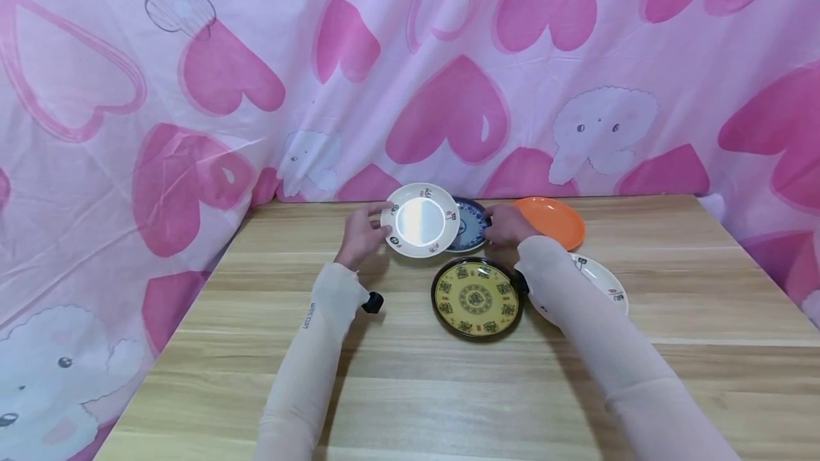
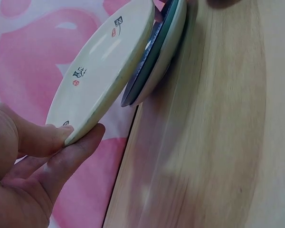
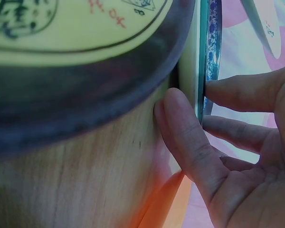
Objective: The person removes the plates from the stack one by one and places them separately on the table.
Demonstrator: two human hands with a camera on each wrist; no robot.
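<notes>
My left hand pinches the near-left rim of a white plate with small black and red characters, thumb on its face and fingers behind. The plate is tilted up off the table. In the left wrist view, a stack stands just beyond it: a blue patterned plate on top, a teal edge under it and a cream plate below. At the stack's right edge, my right hand grips with its thumb on the table side and fingers at the blue rim.
A yellow plate with a dark rim lies in front of the stack. Behind my right hand is an orange plate. Another white plate sits partly under my right sleeve. A pink heart-print cloth hangs along the back of the wooden table.
</notes>
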